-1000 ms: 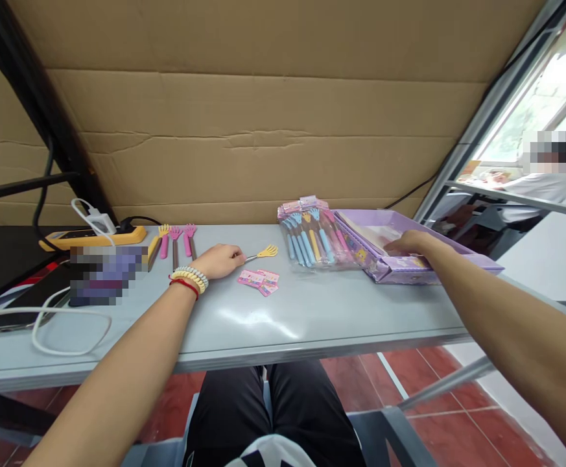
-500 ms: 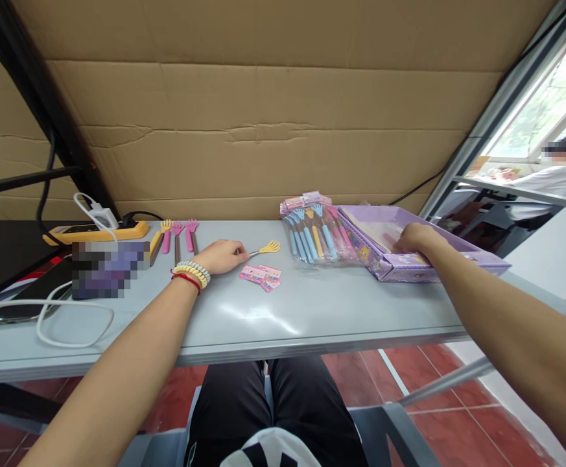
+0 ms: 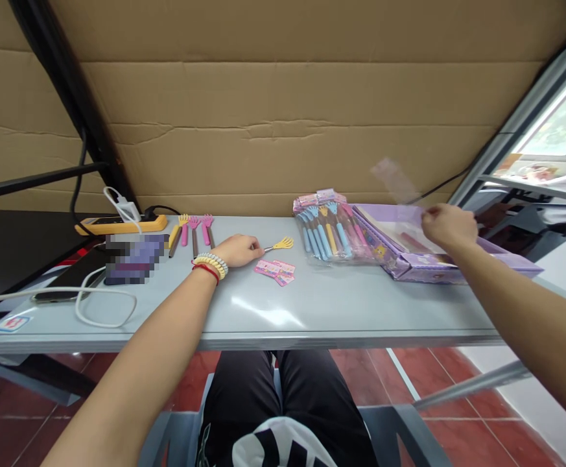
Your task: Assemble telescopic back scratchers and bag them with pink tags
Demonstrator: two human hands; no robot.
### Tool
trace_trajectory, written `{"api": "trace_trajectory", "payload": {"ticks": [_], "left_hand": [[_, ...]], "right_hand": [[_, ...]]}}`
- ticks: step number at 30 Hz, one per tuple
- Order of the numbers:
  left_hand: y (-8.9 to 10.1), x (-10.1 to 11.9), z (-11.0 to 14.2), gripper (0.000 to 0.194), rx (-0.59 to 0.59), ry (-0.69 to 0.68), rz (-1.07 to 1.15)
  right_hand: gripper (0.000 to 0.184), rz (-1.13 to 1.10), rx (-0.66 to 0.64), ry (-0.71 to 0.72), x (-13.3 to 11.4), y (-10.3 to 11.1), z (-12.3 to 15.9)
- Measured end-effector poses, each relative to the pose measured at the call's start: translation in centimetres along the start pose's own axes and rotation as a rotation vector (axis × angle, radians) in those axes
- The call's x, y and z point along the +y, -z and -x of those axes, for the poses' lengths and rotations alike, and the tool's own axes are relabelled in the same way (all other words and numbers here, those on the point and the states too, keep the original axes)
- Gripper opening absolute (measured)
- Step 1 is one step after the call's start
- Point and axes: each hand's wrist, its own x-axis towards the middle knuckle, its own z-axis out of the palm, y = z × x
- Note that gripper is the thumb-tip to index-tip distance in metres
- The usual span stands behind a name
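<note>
My left hand (image 3: pixel 238 250) rests on the table with its fingers pinched on a small yellow back scratcher (image 3: pixel 283 244), whose fork-like head points right. Just below it lie several pink printed cards (image 3: pixel 275 270). My right hand (image 3: pixel 450 227) is raised over the purple box (image 3: pixel 428 272), pinching a clear plastic bag (image 3: pixel 395 181) that is blurred by motion. Left of the box is a clear pack of blue, yellow and pink back scratchers (image 3: pixel 329 233). Several loose pink and yellow ones (image 3: pixel 194 233) lie in a row at the back left.
A yellow power strip (image 3: pixel 122 225) with a white charger stands at the back left. In front of it are a blurred-out purple object (image 3: pixel 137 261), a dark phone-like device (image 3: pixel 69 279) and a white cable (image 3: pixel 102 324). A cardboard wall (image 3: pixel 283 155) closes off the back.
My right hand has come up out of the purple box with a clear plastic bag. My left hand keeps its pinch on the yellow back scratcher. The view has shifted slightly left.
</note>
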Motion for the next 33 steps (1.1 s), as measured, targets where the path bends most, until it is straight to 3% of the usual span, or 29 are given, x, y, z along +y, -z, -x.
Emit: {"api": "trace_trajectory", "payload": {"ticks": [3,4,8,13,17,20,23,28,33], "left_hand": [[-0.2,-0.1,0.0,0.041,0.0,-0.005,0.007],[-0.3,-0.2,-0.1,0.041,0.005,-0.004,0.009],[-0.2,-0.1,0.1,0.047,0.044,-0.002,0.045],[0.5,0.3,0.7,0.064,0.149,-0.018,0.181],[0.8,0.9,1.1,0.059,0.219,-0.181,0.465],[0.7,1.6,1.0,0.048,0.187,-0.293,0.56],[0.6,1.9,0.7,0.042,0.21,-0.282,0.628],[1.0,1.3,0.0,0.031,0.432,-0.063,0.798],[0.8,0.3,-0.2,0.026,0.306,0.149,0.734]], "right_hand": [[0.02,-0.266,0.093,-0.016,-4.0,2.0,0.8],[0.02,-0.409,0.056,0.018,-5.6,2.6,1.3],[0.012,-0.791,0.008,0.279,-12.3,4.0,4.2],[0.016,-0.985,-0.21,0.48,-19.2,3.2,9.0],[0.017,-1.059,-0.388,0.523,-22.6,1.0,11.9],[0.02,-1.114,-0.505,0.498,-23.5,-1.1,13.3],[0.03,-1.155,-0.571,0.487,-23.2,-2.5,14.2],[0.036,-0.99,-0.474,0.719,-21.4,-2.2,13.7],[0.021,-0.791,-0.484,0.778,-20.3,-1.6,12.4]]}}
